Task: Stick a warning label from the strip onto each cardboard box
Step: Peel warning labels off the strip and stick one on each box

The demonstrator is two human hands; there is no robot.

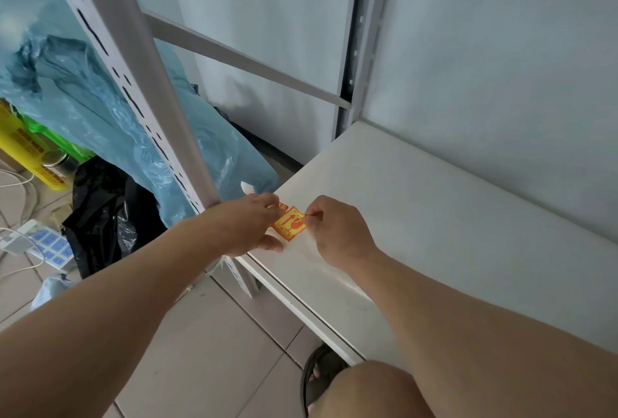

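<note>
Knee (378,391) lowest in head view, sandalled foot (321,374) beside it under the white shelf (468,217). Over the shelf's near corner I see left hand (249,223) pinching the label strip (281,208), right hand (337,230) pinching a corner of the orange-yellow warning label (290,225). Blue plastic bag (100,99) left of shelf.

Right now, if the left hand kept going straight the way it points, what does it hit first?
Likely the label strip it already pinches, then the right hand just beyond, both over the white shelf. Depth is unclear from one view.
</note>
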